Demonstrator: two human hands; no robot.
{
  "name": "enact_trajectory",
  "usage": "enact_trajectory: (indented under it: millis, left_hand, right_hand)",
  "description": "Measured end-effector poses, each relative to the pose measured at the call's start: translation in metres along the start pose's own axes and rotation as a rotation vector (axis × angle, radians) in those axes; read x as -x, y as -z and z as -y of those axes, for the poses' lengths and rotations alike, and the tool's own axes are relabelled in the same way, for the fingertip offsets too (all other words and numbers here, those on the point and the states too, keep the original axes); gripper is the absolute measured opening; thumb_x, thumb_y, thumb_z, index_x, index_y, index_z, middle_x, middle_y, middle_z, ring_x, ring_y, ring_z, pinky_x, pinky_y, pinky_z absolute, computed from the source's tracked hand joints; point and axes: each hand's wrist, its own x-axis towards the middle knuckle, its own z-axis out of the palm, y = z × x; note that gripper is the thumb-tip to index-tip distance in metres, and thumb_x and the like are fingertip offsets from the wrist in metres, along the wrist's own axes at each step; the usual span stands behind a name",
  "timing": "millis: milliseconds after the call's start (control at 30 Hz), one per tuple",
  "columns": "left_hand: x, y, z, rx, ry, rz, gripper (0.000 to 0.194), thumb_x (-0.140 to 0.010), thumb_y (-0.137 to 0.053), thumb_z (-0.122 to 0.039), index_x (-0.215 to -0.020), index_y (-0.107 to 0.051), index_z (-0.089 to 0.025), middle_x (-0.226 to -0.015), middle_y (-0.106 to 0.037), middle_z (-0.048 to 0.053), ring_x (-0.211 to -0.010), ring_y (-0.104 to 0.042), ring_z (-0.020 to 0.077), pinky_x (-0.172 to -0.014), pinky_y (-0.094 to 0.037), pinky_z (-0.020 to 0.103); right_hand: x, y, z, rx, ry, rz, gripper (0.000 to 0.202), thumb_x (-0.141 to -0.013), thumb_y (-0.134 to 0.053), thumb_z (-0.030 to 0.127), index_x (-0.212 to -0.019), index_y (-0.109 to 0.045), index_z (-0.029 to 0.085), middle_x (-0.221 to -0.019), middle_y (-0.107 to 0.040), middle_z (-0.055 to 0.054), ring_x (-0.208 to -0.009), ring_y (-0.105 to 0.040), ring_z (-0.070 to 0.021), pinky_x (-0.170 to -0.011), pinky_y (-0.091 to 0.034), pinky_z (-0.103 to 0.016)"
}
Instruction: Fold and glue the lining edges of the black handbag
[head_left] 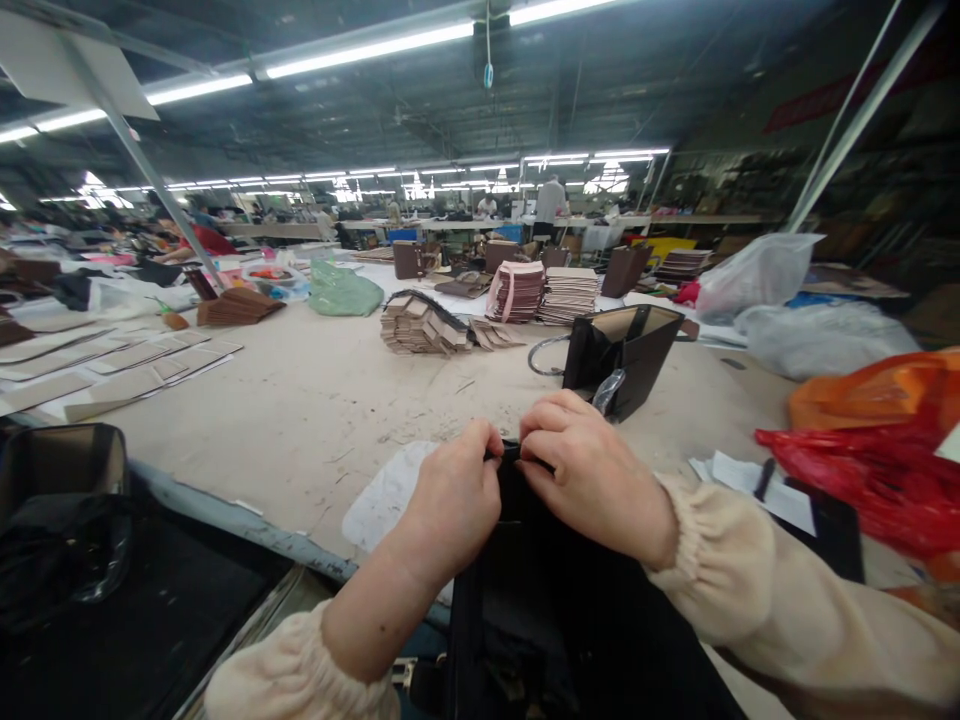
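Observation:
My left hand (pixel 454 495) and my right hand (pixel 581 470) meet at the top edge of a black bag (pixel 555 610) that stands in front of me at the near edge of the table. Both hands pinch that upper rim, fingers curled shut on it, knuckles almost touching. Cream sleeves cover both forearms. The bag's front panel is dark and striped; its inside is hidden. A white sheet (pixel 382 495) lies on the table just left of my left hand.
A dark open paper bag (pixel 626 355) stands behind my hands. Stacks of folded card (pixel 420 325) and bag blanks (pixel 566 293) sit further back. Red and orange plastic bags (pixel 877 450) lie at right, flat card pieces (pixel 112 365) at left, a dark box (pixel 60 470) near left.

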Motion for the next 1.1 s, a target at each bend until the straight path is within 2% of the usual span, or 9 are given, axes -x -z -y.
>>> enact_trajectory:
  millis: [133, 233, 367, 433, 600, 700, 833, 967, 1100]
  left_hand:
    - [0.0, 0.002, 0.0, -0.001, 0.0, 0.012, 0.016, -0.077, -0.04, -0.008, -0.082, -0.049, -0.021, -0.071, -0.058, -0.002, -0.069, -0.054, 0.0144, -0.063, -0.036, 0.025]
    - [0.0, 0.002, -0.001, -0.009, -0.006, 0.023, 0.016, -0.077, -0.04, -0.009, -0.081, -0.049, -0.021, -0.071, -0.058, -0.003, -0.068, -0.054, 0.0137, -0.063, -0.035, 0.024]
    - [0.0, 0.002, 0.0, -0.011, -0.016, 0.054, 0.012, -0.077, -0.046, -0.013, -0.085, -0.049, -0.022, -0.074, -0.059, -0.002, -0.07, -0.055, 0.0146, -0.064, -0.037, 0.024]
    - [-0.003, 0.004, 0.002, -0.006, -0.046, 0.096, 0.02, -0.074, -0.05, -0.015, -0.092, -0.05, -0.023, -0.078, -0.062, -0.002, -0.073, -0.057, 0.0155, -0.065, -0.038, 0.025]
    - [-0.019, 0.014, 0.0, -0.096, -0.165, 0.307, 0.036, -0.072, -0.058, -0.021, -0.106, -0.058, -0.03, -0.082, -0.067, -0.003, -0.076, -0.059, 0.017, -0.065, -0.038, 0.024]
    - [-0.026, 0.016, -0.007, -0.153, -0.201, 0.45, 0.027, -0.069, -0.063, -0.026, -0.096, -0.066, -0.031, -0.083, -0.069, -0.003, -0.077, -0.06, 0.0179, -0.065, -0.038, 0.025]
    - [-0.027, 0.008, -0.01, -0.145, -0.195, 0.447, 0.018, -0.071, -0.061, -0.028, -0.088, -0.068, -0.028, -0.081, -0.069, -0.002, -0.078, -0.06, 0.0182, -0.065, -0.04, 0.025]
    - [-0.028, 0.001, -0.006, -0.113, -0.181, 0.418, 0.018, -0.074, -0.058, -0.028, -0.088, -0.069, -0.026, -0.081, -0.069, -0.001, -0.077, -0.06, 0.0173, -0.065, -0.04, 0.025]
    - [-0.03, -0.003, -0.006, -0.108, -0.175, 0.404, 0.02, -0.074, -0.057, -0.028, -0.09, -0.069, -0.026, -0.084, -0.07, -0.001, -0.079, -0.06, 0.0179, -0.069, -0.041, 0.026]
  right_hand:
    - [-0.001, 0.001, -0.011, -0.118, 0.219, -0.005, 0.016, -0.078, -0.054, 0.008, -0.067, -0.062, 0.016, -0.087, -0.061, -0.004, -0.095, -0.047, -0.0199, -0.089, -0.039, -0.037]
    - [-0.001, 0.005, -0.021, -0.136, 0.286, 0.03, 0.014, -0.078, -0.055, 0.008, -0.069, -0.062, 0.017, -0.089, -0.062, -0.004, -0.099, -0.047, -0.0205, -0.09, -0.04, -0.037]
    - [0.007, 0.01, -0.028, -0.152, 0.211, 0.088, 0.012, -0.077, -0.057, 0.009, -0.078, -0.064, 0.018, -0.095, -0.061, -0.005, -0.095, -0.052, -0.0187, -0.082, -0.045, -0.031]
    - [0.013, 0.011, -0.029, -0.185, 0.14, 0.104, 0.009, -0.077, -0.059, 0.012, -0.082, -0.063, 0.018, -0.096, -0.06, -0.005, -0.088, -0.056, -0.0167, -0.078, -0.046, -0.029]
    - [0.028, 0.016, -0.03, -0.307, -0.04, -0.026, 0.012, -0.077, -0.063, 0.019, -0.088, -0.06, 0.017, -0.091, -0.063, -0.005, -0.083, -0.06, -0.0157, -0.077, -0.049, -0.027]
    - [0.043, 0.018, -0.029, -0.447, -0.182, -0.106, 0.023, -0.078, -0.063, 0.027, -0.099, -0.058, 0.018, -0.093, -0.064, -0.005, -0.083, -0.062, -0.0173, -0.077, -0.051, -0.029]
    - [0.087, 0.008, -0.038, -0.7, -0.496, -0.229, 0.032, -0.08, -0.062, 0.032, -0.109, -0.054, 0.021, -0.097, -0.064, -0.007, -0.087, -0.062, -0.0184, -0.08, -0.052, -0.032]
    - [0.164, -0.018, -0.057, -0.897, -0.932, -0.481, 0.029, -0.075, -0.067, 0.037, -0.098, -0.059, 0.021, -0.096, -0.061, -0.004, -0.083, -0.06, -0.0161, -0.076, -0.054, -0.026]
    - [0.248, -0.04, -0.076, -0.962, -1.278, -0.619, 0.04, -0.062, -0.076, 0.038, -0.096, -0.062, 0.023, -0.096, -0.06, 0.0, -0.078, -0.059, -0.0134, -0.069, -0.054, -0.018]
